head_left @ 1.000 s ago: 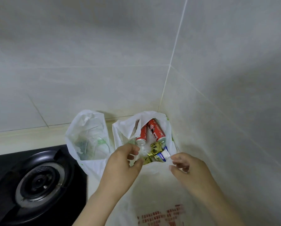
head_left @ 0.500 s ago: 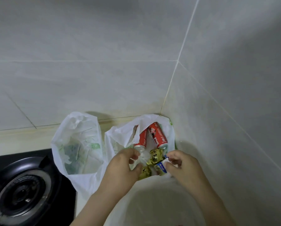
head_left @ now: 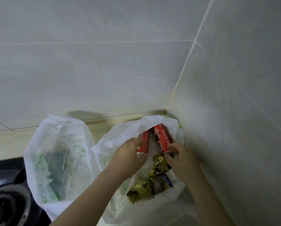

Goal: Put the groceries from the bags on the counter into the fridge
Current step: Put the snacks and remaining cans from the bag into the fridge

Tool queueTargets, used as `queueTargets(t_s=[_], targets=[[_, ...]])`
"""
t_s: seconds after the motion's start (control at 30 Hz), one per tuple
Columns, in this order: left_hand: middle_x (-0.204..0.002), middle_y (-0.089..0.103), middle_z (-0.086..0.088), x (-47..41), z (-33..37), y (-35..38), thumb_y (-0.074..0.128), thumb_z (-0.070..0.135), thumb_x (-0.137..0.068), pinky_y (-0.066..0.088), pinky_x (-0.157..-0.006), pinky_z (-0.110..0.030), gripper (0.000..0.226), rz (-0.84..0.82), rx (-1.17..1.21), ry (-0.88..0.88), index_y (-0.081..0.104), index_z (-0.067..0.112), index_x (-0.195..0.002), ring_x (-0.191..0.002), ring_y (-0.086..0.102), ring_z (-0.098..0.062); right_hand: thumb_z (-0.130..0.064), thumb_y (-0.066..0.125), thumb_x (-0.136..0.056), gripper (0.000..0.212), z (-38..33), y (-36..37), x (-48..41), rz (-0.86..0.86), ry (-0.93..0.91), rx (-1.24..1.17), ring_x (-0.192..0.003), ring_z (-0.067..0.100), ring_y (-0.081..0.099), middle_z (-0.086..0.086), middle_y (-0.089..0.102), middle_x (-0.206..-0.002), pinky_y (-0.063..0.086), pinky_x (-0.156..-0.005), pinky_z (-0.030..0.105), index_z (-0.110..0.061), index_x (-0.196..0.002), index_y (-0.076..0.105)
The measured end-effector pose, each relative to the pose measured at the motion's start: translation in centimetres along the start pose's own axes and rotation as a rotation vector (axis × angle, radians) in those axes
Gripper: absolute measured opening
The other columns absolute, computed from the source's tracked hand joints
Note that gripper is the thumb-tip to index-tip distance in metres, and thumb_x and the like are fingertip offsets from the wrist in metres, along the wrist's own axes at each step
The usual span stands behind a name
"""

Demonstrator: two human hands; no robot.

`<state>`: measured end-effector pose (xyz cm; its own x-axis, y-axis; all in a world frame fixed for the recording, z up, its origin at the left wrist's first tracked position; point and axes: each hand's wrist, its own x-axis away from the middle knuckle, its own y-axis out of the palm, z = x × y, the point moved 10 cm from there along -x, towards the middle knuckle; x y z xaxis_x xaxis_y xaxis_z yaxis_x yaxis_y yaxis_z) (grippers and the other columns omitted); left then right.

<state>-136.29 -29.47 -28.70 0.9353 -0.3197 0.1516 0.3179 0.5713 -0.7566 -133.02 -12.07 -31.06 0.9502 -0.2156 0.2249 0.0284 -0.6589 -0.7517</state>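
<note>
Two white plastic bags sit on the counter in the tiled corner. The right bag (head_left: pixel 113 141) is open and holds two red drink cans, gold-wrapped packets (head_left: pixel 158 165) and a small blue-and-white item (head_left: pixel 167 181). My left hand (head_left: pixel 128 157) reaches into it, its fingers curled round the left red can (head_left: pixel 144 142). My right hand (head_left: pixel 180 159) grips the lower end of the right red can (head_left: pixel 161 136). The left bag (head_left: pixel 58 154) stands apart with green-printed contents showing dimly through the plastic.
A black gas hob with a round burner (head_left: pixel 4 193) lies at the lower left, touching the left bag. Grey tiled walls (head_left: pixel 234 111) close in behind and to the right. A beige counter strip (head_left: pixel 7 141) runs along the back wall.
Both hands moved deeper into the right bag, from its rim and the packets up to the two red cans, and now hold them. The view moved closer and a little to the right.
</note>
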Motion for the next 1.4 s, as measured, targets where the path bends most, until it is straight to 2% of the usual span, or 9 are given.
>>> queueTargets(t_s=[0.1,0.27,0.43,0.6,0.7,0.87,1.0,1.2,1.4], targets=[[-0.126,0.056,0.005,-1.5,-1.3,0.3,0.06,0.031,-0.089,0.04,-0.088,-0.021,0.046,-0.002,-0.013,-0.042,0.047,0.026,-0.133,-0.114,0.054,-0.013,-0.026,0.065,-0.088,0.036,0.1,0.6,-1.3,0.001,-0.006,0.012,-0.089,0.008,0.058,-0.004,0.063,-0.111,0.049,-0.071,0.02,-0.022,-0.123,0.057],[-0.134,0.054,0.003,-2.7,-2.9,-0.1,0.059,0.034,-0.09,0.042,-0.086,-0.022,0.059,0.056,-0.016,-0.071,0.034,0.026,-0.143,-0.115,0.056,-0.016,-0.026,0.064,-0.088,0.032,0.6,1.5,-3.1,0.021,-0.019,0.043,-0.096,0.015,0.058,-0.001,0.058,-0.11,0.054,-0.081,0.035,-0.021,-0.119,0.055],[-0.137,0.051,0.004,-3.6,-4.1,-0.2,0.063,0.037,-0.086,0.036,-0.079,-0.016,0.067,0.074,0.006,-0.073,0.032,0.027,-0.143,-0.111,0.057,-0.014,-0.048,0.06,-0.08,0.053,1.7,3.0,-5.1,0.012,-0.011,0.073,-0.109,0.018,0.057,-0.002,0.056,-0.119,0.055,-0.088,0.04,-0.025,-0.127,0.049],[-0.148,0.037,0.006,-4.2,-5.3,1.1,0.063,0.043,-0.085,0.037,-0.076,-0.018,0.075,-0.017,0.027,-0.139,0.021,0.034,-0.147,-0.113,0.057,-0.016,-0.042,0.066,-0.081,0.069,1.9,3.8,-6.3,0.043,-0.025,0.14,-0.127,0.024,0.049,0.005,0.051,-0.138,0.047,-0.101,0.045,-0.02,-0.141,0.039],[-0.149,0.036,0.005,-4.2,-5.4,1.5,0.061,0.043,-0.086,0.039,-0.078,-0.02,0.075,-0.032,0.011,-0.144,0.019,0.034,-0.147,-0.113,0.058,-0.018,-0.043,0.065,-0.082,0.068,2.1,3.9,-6.9,0.074,-0.02,0.194,-0.121,0.025,0.054,0.008,0.055,-0.134,0.049,-0.099,0.044,-0.017,-0.14,0.04],[-0.141,0.043,0.004,-4.2,-5.1,2.2,0.064,0.043,-0.084,0.043,-0.085,-0.024,0.074,-0.027,-0.016,-0.139,0.025,0.028,-0.146,-0.114,0.055,-0.017,-0.069,0.04,-0.077,0.062,2.4,5.5,-7.3,-0.009,0.026,0.183,-0.091,0.017,0.066,-0.003,0.067,-0.102,0.057,-0.077,0.036,-0.025,-0.118,0.056],[-0.133,0.047,0.0,-4.3,-5.0,2.9,0.066,0.042,-0.082,0.044,-0.089,-0.028,0.068,-0.018,-0.023,-0.143,0.036,0.023,-0.14,-0.115,0.052,-0.017,-0.056,0.051,-0.087,0.04,3.3,6.2,-6.6,-0.067,0.077,0.198,-0.078,0.013,0.064,-0.003,0.067,-0.09,0.056,-0.07,0.031,-0.022,-0.105,0.062],[-0.12,0.051,-0.003,-4.4,-6.1,4.7,0.065,0.042,-0.082,0.04,-0.079,-0.024,0.06,-0.017,-0.023,-0.198,0.042,0.02,-0.132,-0.107,0.053,-0.018,-0.057,0.062,-0.081,0.05,5.3,7.7,-3.7,-0.108,0.111,0.154,-0.092,0.012,0.063,-0.003,0.064,-0.105,0.054,-0.073,0.028,-0.024,-0.118,0.056],[-0.106,0.055,-0.007,-5.5,-7.2,6.1,0.07,0.041,-0.077,0.045,-0.071,-0.029,0.058,-0.013,0.023,-0.332,0.046,0.01,-0.119,-0.091,0.055,-0.021,-0.056,0.064,-0.08,0.05,5.6,7.7,-3.0,-0.075,0.116,0.112,-0.092,0.012,0.062,-0.003,0.063,-0.106,0.055,-0.075,0.03,-0.024,-0.118,0.056]])
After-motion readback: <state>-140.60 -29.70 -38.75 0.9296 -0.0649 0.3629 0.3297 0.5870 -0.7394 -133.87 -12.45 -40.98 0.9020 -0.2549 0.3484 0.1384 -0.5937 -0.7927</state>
